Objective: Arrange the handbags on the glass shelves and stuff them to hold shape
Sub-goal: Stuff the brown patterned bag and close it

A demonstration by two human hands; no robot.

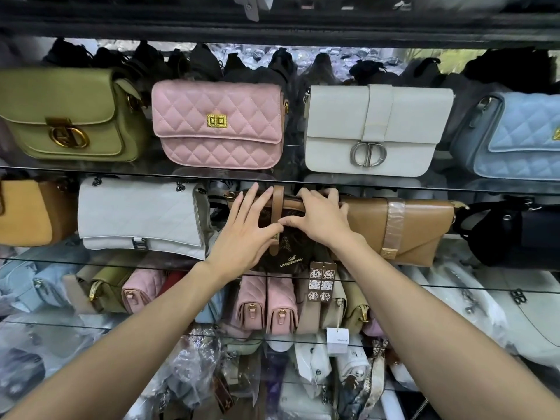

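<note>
Your left hand [242, 228] lies spread on the dark brown handbag [288, 256]; your right hand [318, 219] seemingly grips its top edge; glass shelf [91, 170] just above both hands.

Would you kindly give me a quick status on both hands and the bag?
Left hand flat on dark brown bag. Right hand curled over its top edge. Bag wedged between white quilted bag and tan envelope bag.

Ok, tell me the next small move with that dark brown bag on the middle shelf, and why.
Probably ease the dark brown bag back into the gap between the white quilted bag and the tan envelope bag. Both hands are on it: left hand flat on its front, right hand curled over its top, and its lower front hangs over the glass shelf edge.
</note>
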